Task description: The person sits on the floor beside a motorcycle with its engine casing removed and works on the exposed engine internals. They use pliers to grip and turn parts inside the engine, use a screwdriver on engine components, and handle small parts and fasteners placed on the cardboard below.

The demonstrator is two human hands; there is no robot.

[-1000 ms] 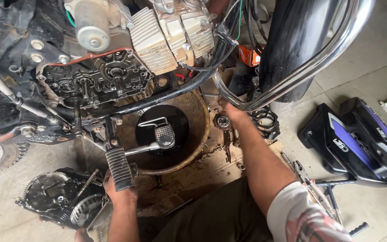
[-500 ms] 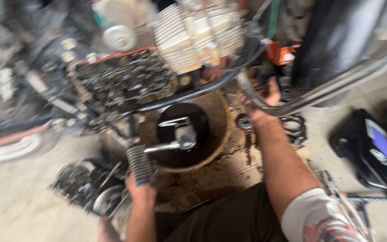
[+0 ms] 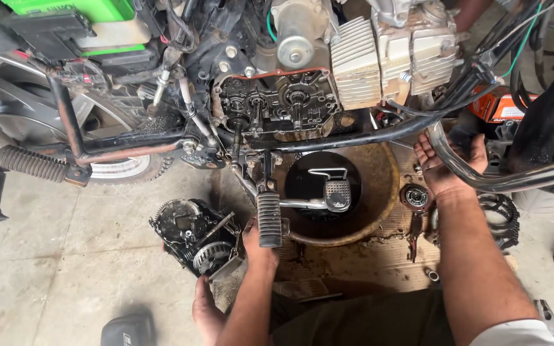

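Observation:
A motorcycle stands in front of me with its engine side (image 3: pixel 277 109) uncovered, gears and shafts showing. My left hand (image 3: pixel 259 248) grips the lower end of the black ribbed footrest (image 3: pixel 268 219) below the engine. My right hand (image 3: pixel 445 168) reaches up on the right, palm toward me, wrapped around the bend of the chrome exhaust pipe (image 3: pixel 520 179). Between my hands, a round rusty drain pan (image 3: pixel 383 211) of dark oil sits under the engine, with the brake pedal (image 3: pixel 337 192) over it.
The removed engine cover (image 3: pixel 190 234) lies on the concrete at the left. A small round clutch part (image 3: pixel 415 196) and a ring of clutch plates (image 3: pixel 504 219) lie right of the pan. An orange box (image 3: pixel 498 109) sits behind the pipe. The rear wheel (image 3: pixel 120 168) is at left.
My right hand has gone up and to the right from the small parts by the pan to the exhaust pipe. My left hand stays on the footrest. My view has swung left.

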